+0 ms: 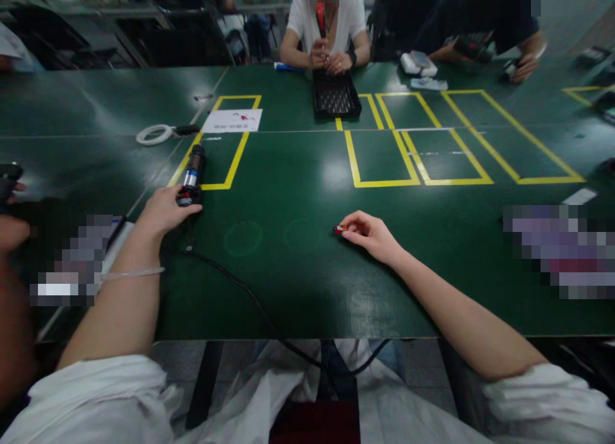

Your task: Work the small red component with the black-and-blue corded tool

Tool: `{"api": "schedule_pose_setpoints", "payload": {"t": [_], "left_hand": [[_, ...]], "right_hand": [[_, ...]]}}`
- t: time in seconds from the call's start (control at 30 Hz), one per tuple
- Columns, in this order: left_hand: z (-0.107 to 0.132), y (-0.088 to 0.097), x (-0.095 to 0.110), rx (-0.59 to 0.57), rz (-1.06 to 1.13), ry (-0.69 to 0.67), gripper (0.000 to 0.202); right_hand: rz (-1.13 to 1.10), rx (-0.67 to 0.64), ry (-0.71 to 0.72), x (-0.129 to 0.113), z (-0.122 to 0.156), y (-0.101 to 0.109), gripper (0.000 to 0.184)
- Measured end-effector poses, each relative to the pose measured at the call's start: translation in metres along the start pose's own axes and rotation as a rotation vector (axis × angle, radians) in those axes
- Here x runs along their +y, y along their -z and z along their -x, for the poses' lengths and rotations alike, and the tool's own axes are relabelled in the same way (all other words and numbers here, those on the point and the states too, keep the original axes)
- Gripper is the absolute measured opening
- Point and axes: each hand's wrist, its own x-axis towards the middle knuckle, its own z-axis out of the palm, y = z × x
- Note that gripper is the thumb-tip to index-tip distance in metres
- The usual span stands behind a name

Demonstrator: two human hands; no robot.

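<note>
My left hand [166, 207] is closed round the near end of a black cylindrical corded tool [193, 165] with a silver and blue band. The tool lies inside a yellow tape outline on the green table; its exact kind is unclear. From its near end a black cord [245, 287] runs over the table edge towards my lap. Further right, my right hand [369, 234] pinches a small red and black piece [340, 229] just over the table top. The fingers cover part of that piece, and it is too small to name.
Beyond the tool lie a white printed card [233, 120] and a coiled white cable [154, 135]. Across the table [288, 303], a person holds a red-ended tool [321, 18] over a black tray [336, 104]. Other people sit at far right and left. Blurred-out items flank my arms.
</note>
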Motion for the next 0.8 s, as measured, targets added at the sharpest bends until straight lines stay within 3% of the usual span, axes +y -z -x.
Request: {"api": "schedule_pose_setpoints", "payload": {"t": [0.17,0.33,0.63,0.8], "left_hand": [[0.008,-0.005,0.031,0.050,-0.031,-0.054,0.060],[0.030,-0.011,0.079,0.069,0.020,-0.110,0.064],[0.097,-0.016,0.185,0.074,0.098,-0.439,0.069],[0.118,-0.017,0.227,0.080,0.143,-0.587,0.067]], "right_hand": [[0.022,0.023,-0.006,0.000,-0.002,-0.001,0.026],[-0.019,0.042,0.016,-0.001,-0.002,-0.003,0.028],[0.107,0.042,0.102,-0.003,0.003,-0.007,0.016],[0.235,0.076,0.196,-0.005,0.005,-0.007,0.009]]}}
